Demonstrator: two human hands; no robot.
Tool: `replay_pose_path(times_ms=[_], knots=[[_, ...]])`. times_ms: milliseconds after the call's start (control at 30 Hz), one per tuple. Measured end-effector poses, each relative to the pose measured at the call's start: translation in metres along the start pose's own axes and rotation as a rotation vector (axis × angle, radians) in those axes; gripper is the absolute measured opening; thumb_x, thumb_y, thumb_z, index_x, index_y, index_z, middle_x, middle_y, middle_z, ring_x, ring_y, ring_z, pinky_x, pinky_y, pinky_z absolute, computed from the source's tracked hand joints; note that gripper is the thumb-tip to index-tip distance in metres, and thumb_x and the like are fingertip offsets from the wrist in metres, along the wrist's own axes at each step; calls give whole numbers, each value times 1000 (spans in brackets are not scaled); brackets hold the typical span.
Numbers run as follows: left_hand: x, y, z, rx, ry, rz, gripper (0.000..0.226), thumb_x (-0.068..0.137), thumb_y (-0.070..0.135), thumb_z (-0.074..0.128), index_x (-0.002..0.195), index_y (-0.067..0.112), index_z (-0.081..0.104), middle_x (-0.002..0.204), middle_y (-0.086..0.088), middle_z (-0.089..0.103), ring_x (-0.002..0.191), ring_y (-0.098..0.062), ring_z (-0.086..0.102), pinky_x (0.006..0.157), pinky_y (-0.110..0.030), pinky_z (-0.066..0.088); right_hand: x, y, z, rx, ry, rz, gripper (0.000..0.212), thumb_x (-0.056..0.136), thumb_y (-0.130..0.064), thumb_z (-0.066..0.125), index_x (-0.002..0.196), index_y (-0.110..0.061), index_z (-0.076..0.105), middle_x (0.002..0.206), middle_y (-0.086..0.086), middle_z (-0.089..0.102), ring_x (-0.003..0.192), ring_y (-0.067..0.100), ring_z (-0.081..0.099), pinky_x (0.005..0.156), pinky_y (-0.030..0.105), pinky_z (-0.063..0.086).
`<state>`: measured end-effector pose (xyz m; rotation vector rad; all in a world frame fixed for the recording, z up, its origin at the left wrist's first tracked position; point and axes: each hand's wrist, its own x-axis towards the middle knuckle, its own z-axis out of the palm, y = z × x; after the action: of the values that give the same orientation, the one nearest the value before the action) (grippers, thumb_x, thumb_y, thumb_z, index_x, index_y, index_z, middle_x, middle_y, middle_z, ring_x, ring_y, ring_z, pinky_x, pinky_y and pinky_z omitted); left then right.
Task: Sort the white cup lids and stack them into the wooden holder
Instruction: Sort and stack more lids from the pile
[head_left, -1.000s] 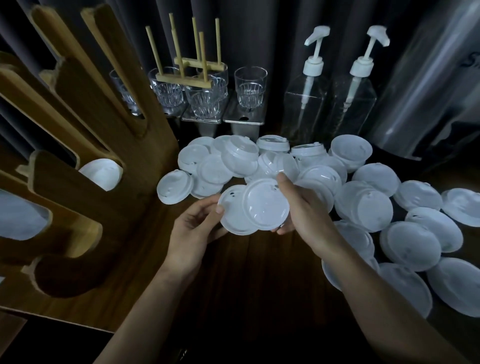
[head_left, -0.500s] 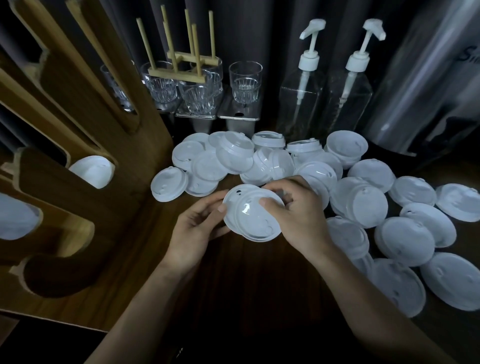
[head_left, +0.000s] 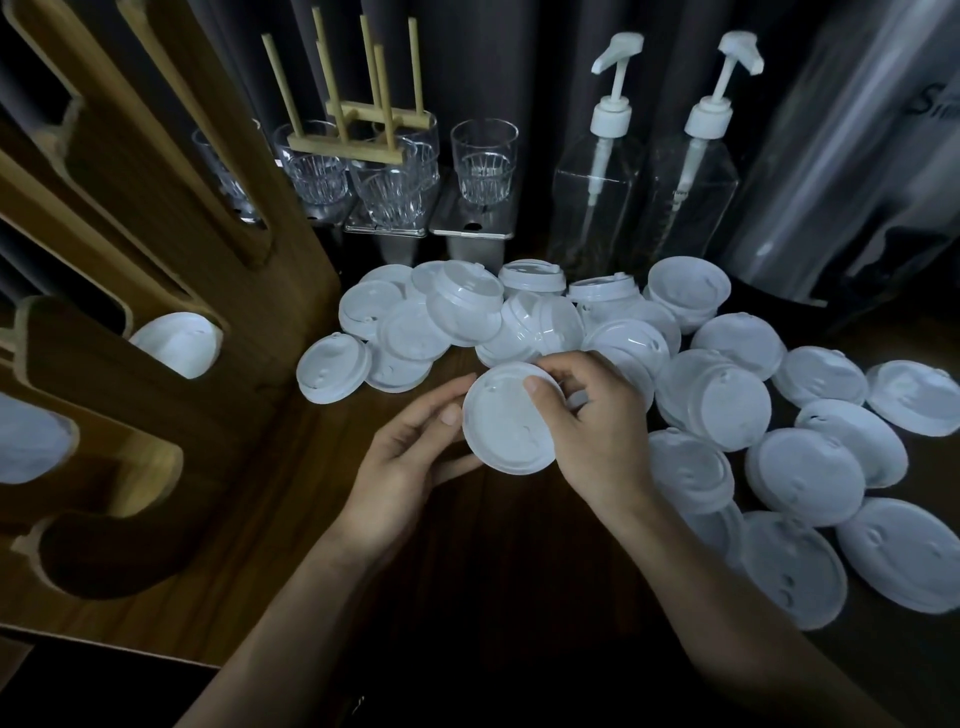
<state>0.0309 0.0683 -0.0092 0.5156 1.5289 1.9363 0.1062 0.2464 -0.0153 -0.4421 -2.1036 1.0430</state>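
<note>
Both hands hold a small stack of white cup lids (head_left: 506, 434) just above the dark wooden table. My left hand (head_left: 405, 462) cups the stack's left edge from below, thumb on its rim. My right hand (head_left: 597, 431) grips the right side, thumb pressed on the top lid and fingers curled over the far edge. Several loose white lids (head_left: 727, 405) lie scattered behind and to the right. The wooden holder (head_left: 156, 291) stands at the left, with lids showing in its slots (head_left: 179, 343).
Glass tumblers (head_left: 483, 161) and a small wooden peg rack (head_left: 363, 124) stand on metal trays at the back. Two clear pump bottles (head_left: 602, 176) and a shiny cylindrical container (head_left: 841, 171) stand at the back right. Bare dark table (head_left: 493, 571) lies near me.
My right hand slid its lid onto the one in my left hand, so the two overlapping lids now sit as one stack, and my right thumb moved on top.
</note>
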Motion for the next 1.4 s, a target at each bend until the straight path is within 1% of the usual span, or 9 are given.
replay_pose_path(times_ms=[267,333,533,667,767,867,1033,1200,1400], knots=[[1,1,3,-15,6,29,51,89,14,65,139,11,60,132,-1,73,122,-21,70,93,-35,62,0,-2,-4,16,-12,-14,15,92,-4,72,104,-14,74,92,-17,65,88,2,63,73,8,44],[3,1,3,-19,26,31,46,90,15,64,136,13,63,130,0,74,122,-20,71,92,-35,62,0,-3,-5,38,-32,0,20,92,-1,70,106,-16,74,95,-22,64,89,2,64,74,8,45],[6,0,6,-29,42,12,41,90,13,64,131,13,67,128,-5,75,120,-23,71,89,-35,63,-1,-4,-13,98,-68,89,25,91,0,69,105,-20,74,98,-15,70,91,7,65,74,14,50],[10,0,9,-15,24,1,38,91,9,64,128,14,68,126,-3,76,119,-21,72,88,-32,63,6,0,-26,55,-201,133,30,90,-2,71,108,-25,74,101,-16,72,96,4,67,78,15,53],[15,-1,10,13,41,-15,36,95,5,63,130,12,68,126,-4,76,119,-20,72,89,-32,63,9,4,-41,-60,-257,124,30,89,-8,77,114,-24,74,105,-15,71,97,2,67,83,15,53],[20,-2,10,25,62,-42,34,98,3,62,130,12,69,123,-2,77,117,-19,73,88,-31,63,12,13,-57,-292,-213,38,27,89,-16,78,116,-19,74,110,-6,71,97,11,66,85,29,54],[25,-1,10,21,93,-61,31,99,9,63,128,14,70,121,-2,78,114,-18,74,90,-32,63,14,26,-72,-572,-258,39,35,85,-24,83,117,-11,75,119,3,70,108,25,65,90,32,49],[24,-2,8,52,111,-85,28,99,12,63,125,18,72,118,2,79,114,-15,74,95,-36,60,10,31,-68,-596,-329,78,36,85,-33,82,114,-14,77,126,0,62,119,26,60,102,46,49],[21,-3,3,82,135,-92,31,100,12,63,131,15,70,119,1,79,116,-15,73,96,-36,60,6,26,-63,-593,-347,121,52,82,-58,77,118,-20,74,145,-4,48,131,26,49,109,46,42]])
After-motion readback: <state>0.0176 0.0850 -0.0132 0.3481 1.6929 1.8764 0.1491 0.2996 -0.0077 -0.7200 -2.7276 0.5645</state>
